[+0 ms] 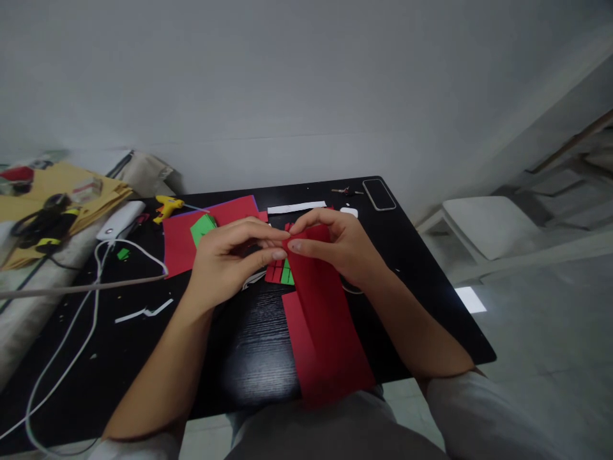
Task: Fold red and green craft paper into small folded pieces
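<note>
A long sheet of red paper (330, 332) hangs down from my right hand (340, 246), bent over lengthwise, its lower end reaching the table's front edge. That hand pinches the paper's upper corner between thumb and fingers. My left hand (232, 259) meets it there, fingertips and thumb closed at the same corner. Under and behind both hands lies a red and green piece with black lines (287, 273), mostly covered. Left of my left hand, a green paper stack (203, 229) rests on another red sheet (179, 246).
A yellow glue gun (167, 207) lies at the back left beside a white power strip (122, 220) and loose cables. White paper strips (297, 207), keys (347, 191) and a phone (379, 194) lie along the back. A white stool (493, 223) stands to the right.
</note>
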`<state>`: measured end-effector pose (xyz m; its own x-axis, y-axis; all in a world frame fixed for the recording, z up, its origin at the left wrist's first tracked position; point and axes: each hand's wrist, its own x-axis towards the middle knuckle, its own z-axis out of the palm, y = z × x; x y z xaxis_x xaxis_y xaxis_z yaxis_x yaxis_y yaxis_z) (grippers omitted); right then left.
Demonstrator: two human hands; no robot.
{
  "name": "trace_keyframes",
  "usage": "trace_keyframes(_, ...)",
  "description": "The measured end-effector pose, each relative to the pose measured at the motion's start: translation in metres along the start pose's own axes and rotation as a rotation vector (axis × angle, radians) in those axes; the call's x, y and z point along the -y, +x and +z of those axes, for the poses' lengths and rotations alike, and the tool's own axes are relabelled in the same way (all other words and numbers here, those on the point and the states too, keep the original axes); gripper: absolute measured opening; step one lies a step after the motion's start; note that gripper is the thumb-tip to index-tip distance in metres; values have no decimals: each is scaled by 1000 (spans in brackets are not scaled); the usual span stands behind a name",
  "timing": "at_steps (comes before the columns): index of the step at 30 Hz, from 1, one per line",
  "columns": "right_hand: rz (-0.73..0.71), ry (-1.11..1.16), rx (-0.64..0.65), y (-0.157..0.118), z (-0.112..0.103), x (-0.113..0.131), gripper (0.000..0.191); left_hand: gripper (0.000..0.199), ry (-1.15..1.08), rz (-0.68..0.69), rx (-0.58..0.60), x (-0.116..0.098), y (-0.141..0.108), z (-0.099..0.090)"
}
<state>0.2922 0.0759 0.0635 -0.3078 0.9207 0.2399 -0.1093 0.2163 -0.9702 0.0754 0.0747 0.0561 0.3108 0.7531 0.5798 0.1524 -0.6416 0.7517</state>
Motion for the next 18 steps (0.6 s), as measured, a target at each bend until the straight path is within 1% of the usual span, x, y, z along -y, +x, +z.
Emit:
trace_keyframes(3,-11,-12,2,-1,0,1,15,25,30,33,26,1,0,-2)
trace_keyframes(7,15,-22,-12,-1,0,1,20,24,72,74,38,0,1,-3)
trace_keyframes(9,14,-34,-14,-1,0,0,20,24,88,89,41,0,1,-3)
trace_keyframes(13,-18,-45,-20,-2,1,1,18,23,99,89,39,-1,1,-3)
trace_keyframes(18,-21,-73,-26,-2,1,1,17,23,107,84,52,-2,1,-4)
